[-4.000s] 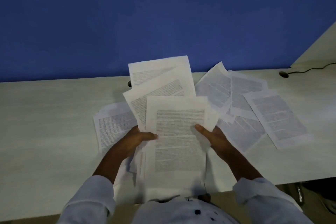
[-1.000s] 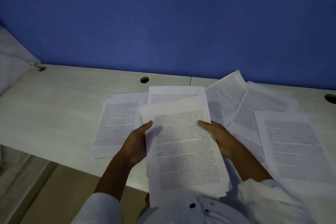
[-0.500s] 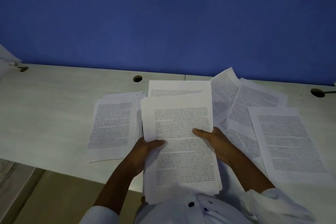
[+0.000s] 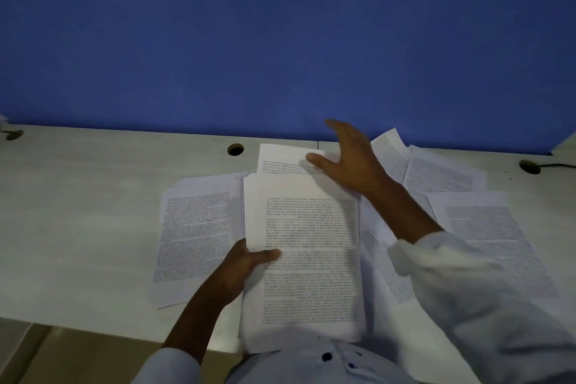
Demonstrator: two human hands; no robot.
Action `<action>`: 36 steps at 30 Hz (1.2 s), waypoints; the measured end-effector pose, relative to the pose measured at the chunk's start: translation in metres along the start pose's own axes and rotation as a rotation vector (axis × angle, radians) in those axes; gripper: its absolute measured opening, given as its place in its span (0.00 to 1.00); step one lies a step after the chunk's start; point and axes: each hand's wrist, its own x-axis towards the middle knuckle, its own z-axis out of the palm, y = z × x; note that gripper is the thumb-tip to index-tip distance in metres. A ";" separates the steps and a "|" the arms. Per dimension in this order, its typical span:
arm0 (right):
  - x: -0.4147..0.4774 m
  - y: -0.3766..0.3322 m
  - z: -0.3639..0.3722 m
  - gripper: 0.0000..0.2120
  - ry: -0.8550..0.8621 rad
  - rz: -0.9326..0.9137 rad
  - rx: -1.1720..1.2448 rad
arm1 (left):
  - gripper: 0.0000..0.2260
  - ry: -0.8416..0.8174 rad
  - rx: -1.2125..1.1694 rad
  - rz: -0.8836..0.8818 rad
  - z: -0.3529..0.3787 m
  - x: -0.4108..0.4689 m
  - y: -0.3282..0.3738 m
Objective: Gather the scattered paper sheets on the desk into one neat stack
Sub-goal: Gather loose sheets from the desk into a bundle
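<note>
My left hand (image 4: 246, 265) grips the left edge of a stack of printed sheets (image 4: 308, 259), thumb on top; the stack hangs over the desk's near edge toward my chest. One sheet (image 4: 280, 159) sticks out past the stack's far end. My right hand (image 4: 349, 162) is off the stack, fingers spread, over that sheet's right corner near the back of the desk, holding nothing. Loose sheets lie on the left (image 4: 196, 231), at the far right (image 4: 436, 174) and at the right (image 4: 498, 240), partly hidden by my right sleeve.
The pale desk (image 4: 78, 212) runs along a blue partition wall (image 4: 280, 40). Round cable holes sit at the back centre (image 4: 235, 149) and back right (image 4: 529, 166), the latter with a black cable. The desk's near edge drops to the floor at lower left.
My right hand has let go of the stack's right edge and reached forward toward the far sheets. My left hand keeps hold of the stack, which has barely moved.
</note>
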 end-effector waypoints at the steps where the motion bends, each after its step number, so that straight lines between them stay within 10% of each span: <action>1: 0.010 -0.006 0.000 0.37 -0.107 -0.008 0.004 | 0.17 -0.001 0.005 0.002 -0.003 0.001 0.000; 7: 0.018 -0.015 0.048 0.39 -0.692 0.148 -0.182 | 0.18 0.012 -0.005 -0.087 -0.024 0.010 -0.021; 12: -0.005 0.001 0.080 0.44 -0.789 0.283 -0.168 | 0.18 -0.019 -0.018 -0.167 -0.034 0.009 -0.038; 25: -0.021 -0.009 0.093 0.40 -0.713 0.124 -0.317 | 0.16 0.079 0.209 -0.101 -0.035 0.007 -0.048; 29: -0.035 0.006 0.093 0.45 -0.342 0.131 -0.231 | 0.14 0.282 0.200 -0.003 -0.039 0.000 -0.034; 32: -0.051 0.013 0.092 0.51 -0.012 0.407 0.062 | 0.12 0.303 0.062 0.055 -0.050 -0.007 -0.016; 36: -0.076 0.003 0.089 0.37 -0.224 0.547 0.750 | 0.15 0.256 -0.239 0.092 -0.057 -0.011 0.001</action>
